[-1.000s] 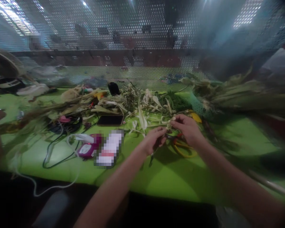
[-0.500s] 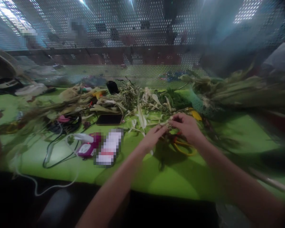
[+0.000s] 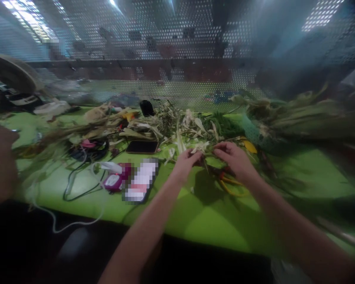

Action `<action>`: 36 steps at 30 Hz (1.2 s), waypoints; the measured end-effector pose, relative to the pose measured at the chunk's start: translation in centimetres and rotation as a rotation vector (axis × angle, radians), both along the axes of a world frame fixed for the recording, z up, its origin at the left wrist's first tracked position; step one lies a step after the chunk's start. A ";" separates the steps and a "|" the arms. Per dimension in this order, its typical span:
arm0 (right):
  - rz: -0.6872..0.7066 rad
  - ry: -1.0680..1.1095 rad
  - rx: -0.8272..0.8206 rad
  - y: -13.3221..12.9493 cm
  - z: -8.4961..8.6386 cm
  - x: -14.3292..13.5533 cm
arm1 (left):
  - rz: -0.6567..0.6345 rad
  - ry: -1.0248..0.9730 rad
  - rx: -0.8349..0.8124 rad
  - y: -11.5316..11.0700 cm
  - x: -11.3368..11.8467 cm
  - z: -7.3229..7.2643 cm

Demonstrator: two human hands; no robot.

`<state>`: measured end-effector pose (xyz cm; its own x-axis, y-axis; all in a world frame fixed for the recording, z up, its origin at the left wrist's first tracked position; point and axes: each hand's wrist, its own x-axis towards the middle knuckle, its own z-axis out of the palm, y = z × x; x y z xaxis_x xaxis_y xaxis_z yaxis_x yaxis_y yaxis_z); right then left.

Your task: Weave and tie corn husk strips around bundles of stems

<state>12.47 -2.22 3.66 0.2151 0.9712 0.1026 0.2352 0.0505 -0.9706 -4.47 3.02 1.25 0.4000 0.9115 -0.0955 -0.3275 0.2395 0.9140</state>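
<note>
In the head view, my left hand [image 3: 187, 165] is closed in a pinch on a small bunch of pale dried husk strips [image 3: 201, 147] above the table. My right hand [image 3: 232, 157] is just to its right, thumb and fingertips drawn together in a pinch; whatever lies between them is too small to make out. Below the right hand rest scissors [image 3: 232, 188] with yellow and orange handles, their blades partly hidden. A long pale husk leaf [image 3: 180, 142] stands out beyond my left hand.
A heap of dried husks [image 3: 165, 122] spreads behind my hands on the green table [image 3: 195, 221]. Left of them are a dark phone [image 3: 142, 146], a lit phone [image 3: 142, 180] and a purple power socket [image 3: 114, 182] with cables. A teal basket [image 3: 253, 128] holds long husks. Another person's arm [image 3: 1, 165] shows at left.
My hands were together at the husk strips; now they are apart, the left drawn leftward with the strips. The view has shifted slightly left, and the other person's arm shows more.
</note>
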 end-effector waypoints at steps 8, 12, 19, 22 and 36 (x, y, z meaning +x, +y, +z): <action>0.246 0.021 -0.235 -0.8 -0.9 -1.5 | 0.151 -0.087 0.011 0.3 -0.4 0.1; 0.265 -0.032 -0.191 -0.9 -1.0 -1.6 | 0.153 -0.064 0.000 0.2 -0.3 0.2; 0.317 0.004 -0.229 -1.1 -0.7 -1.3 | 0.039 -0.083 -0.014 -0.1 -0.3 0.1; 0.264 -0.042 -0.185 -0.9 -0.8 -1.2 | -0.014 -0.036 0.040 -0.1 -0.3 -0.2; 0.147 -0.028 -0.156 -0.6 -0.3 -0.5 | -0.073 0.063 0.161 0.5 -0.5 -0.4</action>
